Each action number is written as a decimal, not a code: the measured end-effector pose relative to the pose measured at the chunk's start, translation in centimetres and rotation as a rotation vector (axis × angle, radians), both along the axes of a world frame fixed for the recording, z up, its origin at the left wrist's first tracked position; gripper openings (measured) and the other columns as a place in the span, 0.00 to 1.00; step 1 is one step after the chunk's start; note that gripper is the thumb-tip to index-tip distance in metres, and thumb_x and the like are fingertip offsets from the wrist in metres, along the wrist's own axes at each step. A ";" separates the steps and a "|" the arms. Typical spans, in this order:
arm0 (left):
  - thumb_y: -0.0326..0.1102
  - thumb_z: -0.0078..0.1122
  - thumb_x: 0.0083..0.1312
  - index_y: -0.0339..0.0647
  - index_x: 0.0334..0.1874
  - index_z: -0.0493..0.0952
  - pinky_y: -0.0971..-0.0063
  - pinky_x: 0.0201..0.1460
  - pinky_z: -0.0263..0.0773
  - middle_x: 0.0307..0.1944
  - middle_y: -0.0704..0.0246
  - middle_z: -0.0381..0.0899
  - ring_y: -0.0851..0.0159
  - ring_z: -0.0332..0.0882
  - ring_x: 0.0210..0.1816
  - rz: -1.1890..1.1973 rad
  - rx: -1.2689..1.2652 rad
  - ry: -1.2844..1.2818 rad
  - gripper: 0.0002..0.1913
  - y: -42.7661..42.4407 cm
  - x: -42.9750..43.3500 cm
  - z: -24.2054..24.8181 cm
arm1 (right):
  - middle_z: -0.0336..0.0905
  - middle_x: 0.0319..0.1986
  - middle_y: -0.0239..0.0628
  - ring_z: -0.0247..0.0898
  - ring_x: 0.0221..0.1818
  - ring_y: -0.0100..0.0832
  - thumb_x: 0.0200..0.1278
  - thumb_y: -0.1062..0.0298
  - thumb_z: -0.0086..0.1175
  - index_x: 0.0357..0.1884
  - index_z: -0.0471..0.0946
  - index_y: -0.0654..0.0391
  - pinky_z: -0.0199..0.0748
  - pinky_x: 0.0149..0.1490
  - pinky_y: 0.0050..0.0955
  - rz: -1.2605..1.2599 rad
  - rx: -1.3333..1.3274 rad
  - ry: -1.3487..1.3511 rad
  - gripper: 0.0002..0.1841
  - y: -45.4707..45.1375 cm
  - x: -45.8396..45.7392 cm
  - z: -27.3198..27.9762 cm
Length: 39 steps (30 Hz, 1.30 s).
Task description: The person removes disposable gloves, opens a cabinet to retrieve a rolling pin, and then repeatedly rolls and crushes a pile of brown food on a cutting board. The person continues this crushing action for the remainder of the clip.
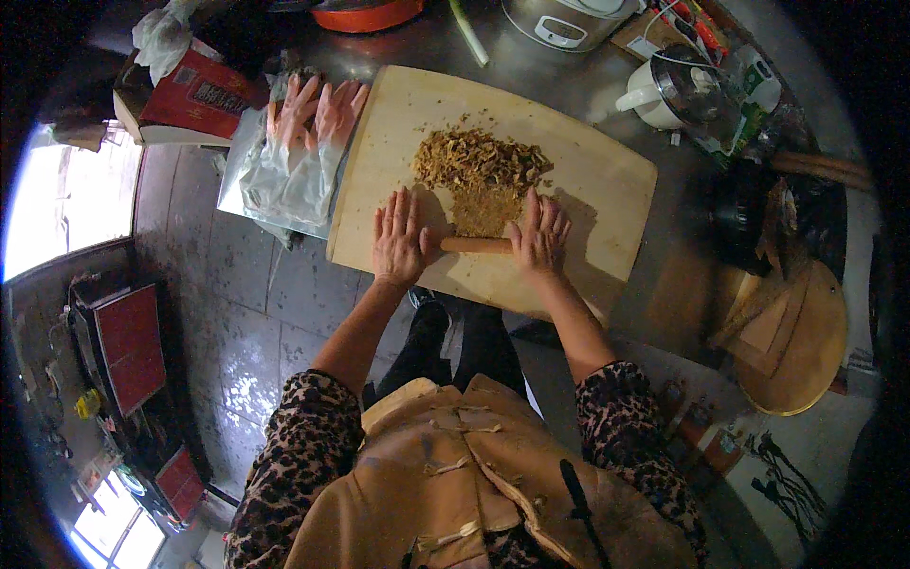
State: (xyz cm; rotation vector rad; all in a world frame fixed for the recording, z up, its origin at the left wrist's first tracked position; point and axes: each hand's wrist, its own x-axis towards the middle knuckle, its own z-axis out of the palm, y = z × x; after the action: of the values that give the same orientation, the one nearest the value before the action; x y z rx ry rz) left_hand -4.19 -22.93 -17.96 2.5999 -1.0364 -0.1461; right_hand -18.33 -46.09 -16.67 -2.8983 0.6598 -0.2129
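Note:
A pale wooden board [398,99] lies on the metal counter before me, bearing a heap of brown dried flakes [480,158]. Nearer to me, a patch of finer brown crumbs [487,211] adjoins the heap. A wooden rolling pin [476,245] lies crosswise at the near side of the crumbs. My left hand [400,242] is at its left end, palm down with the fingers stretched forward. At the right end is my right hand [542,235], also palm down, fingers forward. Both palms hide the pin's ends, and neither hand's fingers visibly wrap around it.
Pink-and-white gloves [302,156] lie left of the board, beside a red box [202,96]. Beyond the board are a green onion stalk [469,35] and a rice cooker [569,25]. A white lidded pot [657,92] stands at the right, with a round wooden board [810,348] farther down.

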 end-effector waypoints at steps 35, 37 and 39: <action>0.52 0.47 0.74 0.40 0.79 0.58 0.46 0.81 0.39 0.82 0.57 0.46 0.50 0.44 0.82 0.045 -0.029 -0.032 0.35 -2.9 3.7 -0.2 | 0.51 0.77 0.50 0.49 0.77 0.52 0.74 0.42 0.50 0.78 0.54 0.63 0.44 0.78 0.55 -0.010 -0.034 -0.032 0.43 -3.2 5.0 -0.3; 0.53 0.47 0.74 0.39 0.79 0.58 0.46 0.81 0.40 0.82 0.57 0.48 0.50 0.44 0.82 0.017 0.001 -0.066 0.36 -2.3 2.7 -0.2 | 0.51 0.77 0.49 0.47 0.78 0.50 0.72 0.41 0.52 0.80 0.52 0.58 0.43 0.78 0.55 0.016 -0.080 -0.034 0.44 -2.6 3.9 -0.2; 0.53 0.47 0.74 0.38 0.79 0.58 0.47 0.82 0.40 0.82 0.56 0.48 0.50 0.44 0.82 0.002 0.024 -0.025 0.36 -1.5 2.0 -0.2 | 0.51 0.77 0.48 0.47 0.78 0.49 0.71 0.41 0.52 0.81 0.51 0.55 0.44 0.78 0.55 0.037 -0.086 -0.009 0.44 -2.1 3.1 -0.2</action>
State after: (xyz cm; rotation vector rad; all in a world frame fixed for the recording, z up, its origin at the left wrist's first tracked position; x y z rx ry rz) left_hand -2.15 -24.45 -18.16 2.6308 -1.0462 -0.1265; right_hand -15.23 -48.18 -16.89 -2.9863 0.6094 -0.2558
